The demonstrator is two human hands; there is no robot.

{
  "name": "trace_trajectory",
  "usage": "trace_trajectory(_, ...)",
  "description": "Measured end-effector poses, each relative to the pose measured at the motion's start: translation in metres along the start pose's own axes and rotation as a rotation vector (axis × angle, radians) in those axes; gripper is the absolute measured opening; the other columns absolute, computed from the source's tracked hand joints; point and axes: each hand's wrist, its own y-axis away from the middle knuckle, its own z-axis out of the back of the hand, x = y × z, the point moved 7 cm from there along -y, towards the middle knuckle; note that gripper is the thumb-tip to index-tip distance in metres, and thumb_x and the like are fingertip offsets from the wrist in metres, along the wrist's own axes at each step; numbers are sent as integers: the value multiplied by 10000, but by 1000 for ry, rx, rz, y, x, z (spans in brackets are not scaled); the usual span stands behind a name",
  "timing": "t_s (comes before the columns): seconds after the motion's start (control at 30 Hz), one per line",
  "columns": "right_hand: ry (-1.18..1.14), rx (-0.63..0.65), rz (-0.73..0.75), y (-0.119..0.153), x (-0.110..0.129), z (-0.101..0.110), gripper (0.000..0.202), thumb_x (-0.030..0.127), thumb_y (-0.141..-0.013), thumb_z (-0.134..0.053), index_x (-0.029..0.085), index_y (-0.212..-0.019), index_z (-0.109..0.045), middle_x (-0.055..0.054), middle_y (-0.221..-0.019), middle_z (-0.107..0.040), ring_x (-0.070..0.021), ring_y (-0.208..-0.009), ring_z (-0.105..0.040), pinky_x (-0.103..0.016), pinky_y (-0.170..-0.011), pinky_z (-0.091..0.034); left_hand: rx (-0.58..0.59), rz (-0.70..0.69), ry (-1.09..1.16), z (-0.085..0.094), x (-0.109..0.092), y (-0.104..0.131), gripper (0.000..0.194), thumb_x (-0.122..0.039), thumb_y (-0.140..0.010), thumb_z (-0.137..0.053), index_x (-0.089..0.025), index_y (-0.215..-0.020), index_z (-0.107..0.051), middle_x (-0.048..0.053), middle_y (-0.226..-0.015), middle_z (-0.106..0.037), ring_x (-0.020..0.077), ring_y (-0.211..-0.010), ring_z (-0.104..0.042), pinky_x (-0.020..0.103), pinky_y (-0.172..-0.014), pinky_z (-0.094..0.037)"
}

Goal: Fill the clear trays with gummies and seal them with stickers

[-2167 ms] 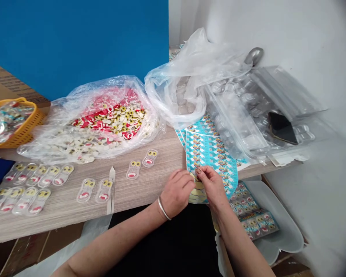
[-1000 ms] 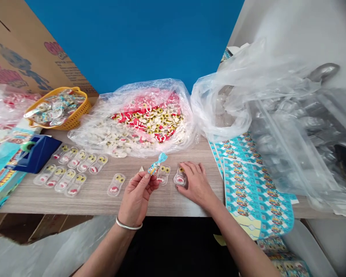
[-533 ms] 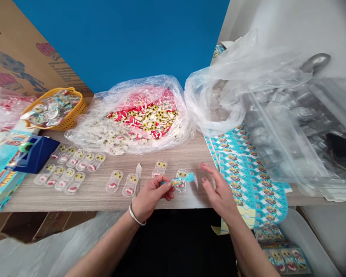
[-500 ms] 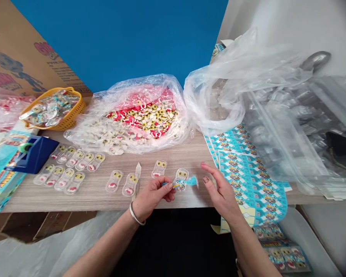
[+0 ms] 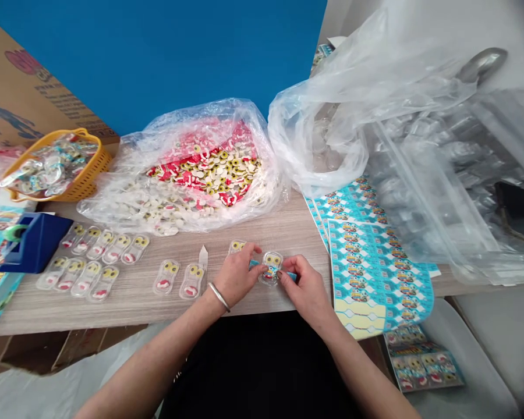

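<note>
A small clear plastic blister pack [image 5: 272,258] with yellow eye pieces lies near the table's front edge, between my two hands. Across its middle runs a blue printed sticker label [image 5: 271,272]. My left hand [image 5: 236,274] pinches the label's left end, while my right hand [image 5: 306,291] has its thumb and fingers closed on the right end. Partly behind my left fingers sits another pack [image 5: 237,247]. Two more packs, one [image 5: 166,276] farther left and one [image 5: 192,281] closer, lie beside a pale pointed strip [image 5: 203,256]. The red piece in the labelled pack is hidden.
Rows of filled packs [image 5: 99,281] lie left, near a blue tape dispenser [image 5: 38,241] and a yellow basket [image 5: 85,177]. A clear bag of eye and mouth pieces [image 5: 218,174] stands behind. Sticker sheets [image 5: 362,250] and a bin of clear plastic shells [image 5: 458,233] are at right.
My right hand has moved left and closed on the label's right end. The label now lies across the pack's middle. My left hand still holds its left end; the view has shifted slightly.
</note>
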Motion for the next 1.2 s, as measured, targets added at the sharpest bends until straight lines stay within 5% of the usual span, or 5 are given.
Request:
trace_trajectory(0.23,198,27,-44,-13,-4,-7,271,255,-832,-563,202,-1098,-551,-23,-834,-694,-204,-769,-653,-291,-679,-425,144,-2,-220,-18,7,-14,69,-260,-816,-608,-206,-857,-596,57,-760,-657,245,-739,-615,310,-664,-369)
trace_trajectory(0.5,492,182,-12,-18,3,-14,318,201,-870,-534,204,-1188,-520,-73,-962,-724,-246,-860,-682,-303,-696,-404,38,114,-68,-22,7,-9,126,-242,-738,-702,-220,-780,-585,34,-602,-553,286,-693,-605,359,-727,-372)
trace_trajectory(0.8,488,317,17,20,8,-35,283,168,-866,-545,220,-1142,-510,-45,-853,-713,-242,-798,-687,-294,-644,-391,-109,307,21,7,47,95,257,-469,-705,-742,-234,-699,-638,15,-610,-592,183,-541,-522,273,-599,-361)
trace_trajectory(0.97,518,372,82,29,22,-60,264,171,-865,-540,210,-1126,-525,-65,-878,-718,-255,-804,-688,-306,-639,-397,99,634,635,-28,75,138,274,-463,-714,-746,-204,-803,-740,69,-818,-745,223,-779,-669,292,-743,-480)
trace_trajectory(1.2,471,467,160,39,37,-82,261,167,-837,-557,200,-1096,-550,-60,-871,-709,-234,-805,-672,-298,-662,-406,13,807,1270,-64,84,145,335,-399,-688,-800,-129,-876,-735,101,-880,-758,209,-784,-708,320,-807,-538)
